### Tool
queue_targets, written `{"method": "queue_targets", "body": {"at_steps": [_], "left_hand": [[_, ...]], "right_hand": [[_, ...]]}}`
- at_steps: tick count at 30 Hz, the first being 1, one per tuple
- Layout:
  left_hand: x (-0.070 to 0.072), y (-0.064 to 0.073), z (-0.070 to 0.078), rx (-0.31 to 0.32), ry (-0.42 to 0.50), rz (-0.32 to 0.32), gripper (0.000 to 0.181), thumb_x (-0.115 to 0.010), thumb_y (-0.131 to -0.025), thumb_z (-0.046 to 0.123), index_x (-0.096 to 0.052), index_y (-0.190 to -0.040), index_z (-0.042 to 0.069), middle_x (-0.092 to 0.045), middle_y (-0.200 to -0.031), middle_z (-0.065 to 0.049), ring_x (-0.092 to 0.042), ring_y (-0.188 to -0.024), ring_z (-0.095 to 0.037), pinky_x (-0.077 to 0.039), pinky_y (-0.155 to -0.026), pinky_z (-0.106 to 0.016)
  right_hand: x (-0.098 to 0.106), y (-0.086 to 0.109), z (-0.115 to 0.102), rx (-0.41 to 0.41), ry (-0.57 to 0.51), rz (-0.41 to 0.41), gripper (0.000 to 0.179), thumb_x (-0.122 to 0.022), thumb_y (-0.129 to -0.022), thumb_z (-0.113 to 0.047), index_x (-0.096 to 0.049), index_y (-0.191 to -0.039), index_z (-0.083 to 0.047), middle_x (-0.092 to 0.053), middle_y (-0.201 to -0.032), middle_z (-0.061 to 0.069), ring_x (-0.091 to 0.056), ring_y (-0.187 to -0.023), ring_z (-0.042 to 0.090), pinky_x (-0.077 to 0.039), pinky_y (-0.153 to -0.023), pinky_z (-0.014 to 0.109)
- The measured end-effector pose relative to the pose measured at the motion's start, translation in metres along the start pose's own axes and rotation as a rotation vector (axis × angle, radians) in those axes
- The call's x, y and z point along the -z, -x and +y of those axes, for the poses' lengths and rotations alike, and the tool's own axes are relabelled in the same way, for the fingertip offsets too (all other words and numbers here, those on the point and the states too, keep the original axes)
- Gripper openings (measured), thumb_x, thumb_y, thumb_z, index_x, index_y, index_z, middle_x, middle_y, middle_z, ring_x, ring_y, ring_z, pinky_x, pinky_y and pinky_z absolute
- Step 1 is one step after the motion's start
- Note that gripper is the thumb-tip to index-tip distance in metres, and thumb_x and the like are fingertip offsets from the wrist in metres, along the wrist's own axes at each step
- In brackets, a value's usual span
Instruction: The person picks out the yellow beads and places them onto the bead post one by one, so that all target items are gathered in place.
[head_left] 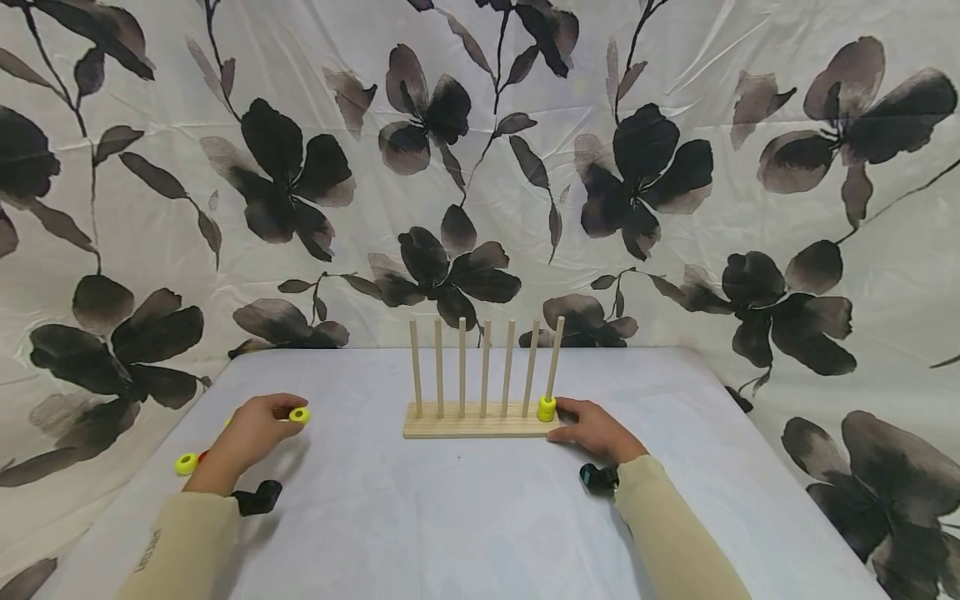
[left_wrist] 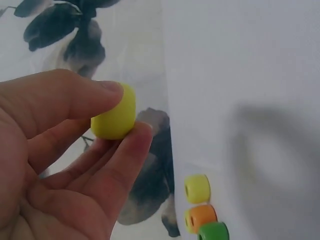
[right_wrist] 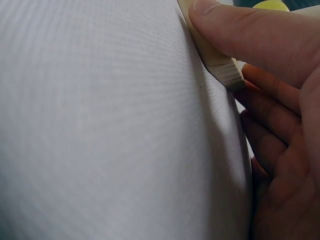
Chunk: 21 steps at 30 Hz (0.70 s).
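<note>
A white cloth with dark flowers (head_left: 442, 179) is seen behind a table (head_left: 450, 517), which is covered in white. On it a wooden stand (head_left: 472, 427) is placed, with seven pegs (head_left: 462, 367) fixed upright. Its right end is gripped by the right hand (head_left: 597, 430), the thumb being laid at the front. By the left hand (head_left: 255, 435), half closed, a yellow bead (left_wrist: 116, 117) is pinched above the table's left part, well apart from the stand. Low on the rightmost peg, yellow beads (head_left: 546, 410) are stacked. At the left, a loose yellow bead (left_wrist: 199, 188), an orange bead (left_wrist: 204, 217) and a green bead (left_wrist: 214, 232) are seen; how many more are lying there cannot surely be told.
</note>
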<state>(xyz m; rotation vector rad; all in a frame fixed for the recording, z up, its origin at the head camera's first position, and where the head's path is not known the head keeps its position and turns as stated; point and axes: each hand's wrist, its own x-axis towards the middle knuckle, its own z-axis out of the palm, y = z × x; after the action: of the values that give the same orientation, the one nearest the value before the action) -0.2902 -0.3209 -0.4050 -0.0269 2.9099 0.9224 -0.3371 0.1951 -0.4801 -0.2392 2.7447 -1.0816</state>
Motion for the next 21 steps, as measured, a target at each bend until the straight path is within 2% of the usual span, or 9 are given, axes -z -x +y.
{"method": "queue_targets", "body": {"at_steps": [5, 13, 21], "left_hand": [[-0.002, 0.001, 0.008, -0.001, 0.043, 0.001, 0.05, -0.064, -0.093, 0.018, -0.05, -0.138, 0.002, -0.053, -0.134, -0.026, -0.053, -0.118, -0.041, -0.049, -0.095, -0.056], [-0.01, 0.0, 0.02, -0.067, 0.108, 0.023, 0.048, -0.065, -0.092, 0.015, -0.05, -0.136, 0.0, -0.057, -0.13, -0.024, -0.056, -0.116, -0.037, -0.051, -0.097, -0.051], [-0.015, -0.003, 0.039, -0.093, 0.125, 0.027, 0.047, -0.068, -0.091, 0.021, -0.055, -0.133, 0.005, -0.061, -0.126, -0.019, -0.057, -0.113, -0.033, -0.052, -0.094, -0.048]], "right_hand": [[0.0, 0.0, 0.0, 0.0, 0.006, 0.002, 0.077, -0.076, -0.081, -0.04, -0.044, -0.147, -0.017, -0.039, -0.153, 0.01, -0.029, -0.145, 0.034, -0.024, -0.117, 0.057], [-0.001, 0.002, -0.001, -0.009, -0.01, 0.005, 0.077, -0.077, -0.08, -0.039, -0.044, -0.146, -0.017, -0.039, -0.154, 0.011, -0.029, -0.145, 0.035, -0.023, -0.117, 0.058], [-0.001, 0.0, -0.001, -0.005, -0.01, 0.007, 0.078, -0.077, -0.08, -0.041, -0.044, -0.147, -0.019, -0.039, -0.154, 0.009, -0.029, -0.145, 0.035, -0.024, -0.116, 0.059]]}}
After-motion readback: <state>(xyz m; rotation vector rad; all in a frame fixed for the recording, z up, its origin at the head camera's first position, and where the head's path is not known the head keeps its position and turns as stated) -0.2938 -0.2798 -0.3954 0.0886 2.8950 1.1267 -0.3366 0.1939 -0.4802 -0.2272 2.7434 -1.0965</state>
